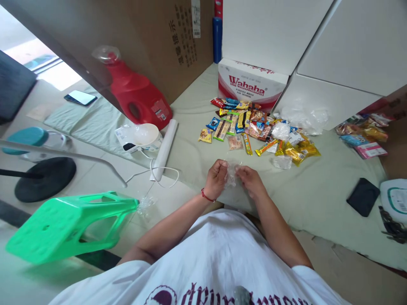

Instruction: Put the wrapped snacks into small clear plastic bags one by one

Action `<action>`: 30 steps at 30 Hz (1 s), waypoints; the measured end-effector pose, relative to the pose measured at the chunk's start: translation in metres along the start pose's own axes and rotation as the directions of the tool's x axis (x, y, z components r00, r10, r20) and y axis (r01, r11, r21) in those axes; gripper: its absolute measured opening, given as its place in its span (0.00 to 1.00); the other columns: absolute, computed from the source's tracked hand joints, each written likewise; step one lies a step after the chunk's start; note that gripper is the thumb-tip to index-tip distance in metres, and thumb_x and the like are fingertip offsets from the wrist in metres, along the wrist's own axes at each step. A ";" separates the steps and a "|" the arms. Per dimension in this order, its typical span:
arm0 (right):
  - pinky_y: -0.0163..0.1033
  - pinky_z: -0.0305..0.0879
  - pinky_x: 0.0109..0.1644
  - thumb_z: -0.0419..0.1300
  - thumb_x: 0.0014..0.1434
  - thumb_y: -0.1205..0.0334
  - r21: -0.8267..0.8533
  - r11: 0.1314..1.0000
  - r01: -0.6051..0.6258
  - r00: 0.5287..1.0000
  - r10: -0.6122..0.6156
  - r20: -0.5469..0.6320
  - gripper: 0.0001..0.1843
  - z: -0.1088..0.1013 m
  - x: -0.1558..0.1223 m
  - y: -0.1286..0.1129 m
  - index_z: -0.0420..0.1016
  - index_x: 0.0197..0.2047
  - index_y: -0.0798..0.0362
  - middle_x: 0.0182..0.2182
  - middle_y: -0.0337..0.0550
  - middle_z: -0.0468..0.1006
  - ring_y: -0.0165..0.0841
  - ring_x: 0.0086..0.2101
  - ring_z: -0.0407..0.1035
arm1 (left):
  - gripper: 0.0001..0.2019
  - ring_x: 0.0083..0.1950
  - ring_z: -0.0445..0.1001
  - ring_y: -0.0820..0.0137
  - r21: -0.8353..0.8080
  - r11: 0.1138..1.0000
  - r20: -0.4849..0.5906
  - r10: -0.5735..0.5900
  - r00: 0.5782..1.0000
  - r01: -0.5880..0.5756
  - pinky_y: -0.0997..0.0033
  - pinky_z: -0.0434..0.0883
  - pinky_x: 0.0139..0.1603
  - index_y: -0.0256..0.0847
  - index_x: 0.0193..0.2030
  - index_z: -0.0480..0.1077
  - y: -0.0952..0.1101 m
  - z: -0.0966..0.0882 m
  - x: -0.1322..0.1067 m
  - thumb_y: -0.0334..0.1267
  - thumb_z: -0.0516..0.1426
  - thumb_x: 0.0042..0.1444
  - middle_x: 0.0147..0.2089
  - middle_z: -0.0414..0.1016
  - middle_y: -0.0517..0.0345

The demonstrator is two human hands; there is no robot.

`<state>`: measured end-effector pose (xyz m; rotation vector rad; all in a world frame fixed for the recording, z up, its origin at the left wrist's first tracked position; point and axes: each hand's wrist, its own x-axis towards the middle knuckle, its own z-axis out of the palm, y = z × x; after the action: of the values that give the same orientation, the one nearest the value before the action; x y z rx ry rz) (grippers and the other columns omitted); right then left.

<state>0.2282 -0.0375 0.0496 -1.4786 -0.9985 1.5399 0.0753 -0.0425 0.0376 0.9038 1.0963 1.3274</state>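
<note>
Both of my hands meet over a pale green mat (318, 190), pinching a small clear plastic bag (231, 174) between them. My left hand (216, 178), with a red string at the wrist, grips the bag's left edge with curled fingers. My right hand (252, 181) holds the bag's right edge. Just beyond the hands lies a pile of wrapped snacks (254, 131), with another crumpled clear bag (281, 162) beside it.
A Wahaha carton (251, 84) and white boxes stand behind the snacks. A red jug (136, 95), a white bowl (144, 134), a white roll (164, 148) and a cable lie left. A green stool (70, 224) is tipped at my left. More snacks (365, 135) and a black case (363, 197) lie right.
</note>
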 end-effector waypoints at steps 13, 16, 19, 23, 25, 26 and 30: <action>0.32 0.56 0.26 0.75 0.47 0.48 0.304 0.931 0.201 0.967 -0.141 -0.210 0.21 -0.067 -0.037 0.008 0.70 0.32 0.47 0.27 0.34 0.63 0.27 0.26 0.56 | 0.23 0.18 0.52 0.79 -0.116 0.987 -0.306 -0.140 0.942 0.109 0.78 0.51 0.18 0.44 0.35 0.64 0.015 -0.053 0.031 0.61 0.65 0.54 0.20 0.54 0.72; 0.30 0.53 0.24 0.78 0.44 0.52 0.420 0.905 0.073 0.992 -0.021 -0.127 0.21 -0.098 -0.045 0.017 0.69 0.30 0.48 0.26 0.34 0.62 0.27 0.26 0.56 | 0.24 0.18 0.51 0.80 -0.034 0.978 -0.116 -0.206 0.972 0.204 0.78 0.49 0.18 0.43 0.34 0.67 0.018 -0.070 0.030 0.60 0.68 0.49 0.20 0.56 0.71; 0.29 0.50 0.23 0.79 0.43 0.54 0.426 0.904 -0.031 0.995 0.069 -0.076 0.20 -0.119 -0.047 0.020 0.72 0.29 0.50 0.26 0.36 0.63 0.27 0.26 0.56 | 0.21 0.19 0.52 0.79 0.175 0.950 0.017 -0.263 0.965 0.257 0.76 0.49 0.19 0.41 0.33 0.70 0.015 -0.084 0.030 0.57 0.67 0.52 0.20 0.57 0.69; 0.30 0.56 0.25 0.79 0.42 0.51 0.311 0.950 -0.038 0.992 0.075 -0.106 0.20 -0.121 -0.045 0.014 0.75 0.30 0.51 0.31 0.39 0.71 0.28 0.29 0.61 | 0.10 0.25 0.61 0.74 0.474 0.877 -0.226 0.035 0.974 0.079 0.74 0.59 0.28 0.40 0.39 0.73 0.015 -0.090 0.029 0.42 0.64 0.54 0.25 0.64 0.65; 0.31 0.59 0.27 0.79 0.43 0.50 0.259 0.966 -0.013 0.994 0.041 -0.104 0.20 -0.116 -0.043 0.010 0.76 0.30 0.50 0.32 0.40 0.73 0.28 0.30 0.62 | 0.13 0.33 0.67 0.70 0.605 0.791 -0.244 0.294 0.924 -0.092 0.71 0.65 0.36 0.40 0.46 0.73 0.022 -0.081 0.022 0.37 0.63 0.53 0.35 0.71 0.58; 0.32 0.59 0.27 0.78 0.44 0.49 0.236 0.972 -0.001 0.995 0.025 -0.099 0.20 -0.113 -0.041 0.009 0.75 0.30 0.50 0.32 0.40 0.74 0.28 0.29 0.62 | 0.15 0.38 0.70 0.67 0.650 0.738 -0.164 0.370 0.915 -0.182 0.69 0.67 0.41 0.40 0.49 0.73 0.027 -0.074 0.017 0.37 0.62 0.54 0.41 0.73 0.54; 0.34 0.61 0.30 0.77 0.45 0.47 0.149 0.988 0.048 0.996 -0.035 -0.087 0.21 -0.106 -0.040 0.011 0.75 0.29 0.50 0.30 0.39 0.74 0.29 0.29 0.63 | 0.10 0.44 0.75 0.61 0.671 0.685 0.193 0.208 0.959 -0.284 0.65 0.68 0.49 0.44 0.47 0.73 0.034 -0.023 0.009 0.43 0.58 0.62 0.40 0.76 0.52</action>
<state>0.3359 -0.0754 0.0530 -1.3963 -0.8395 1.4780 0.0428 -0.0332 0.0635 1.7171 1.4647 1.0480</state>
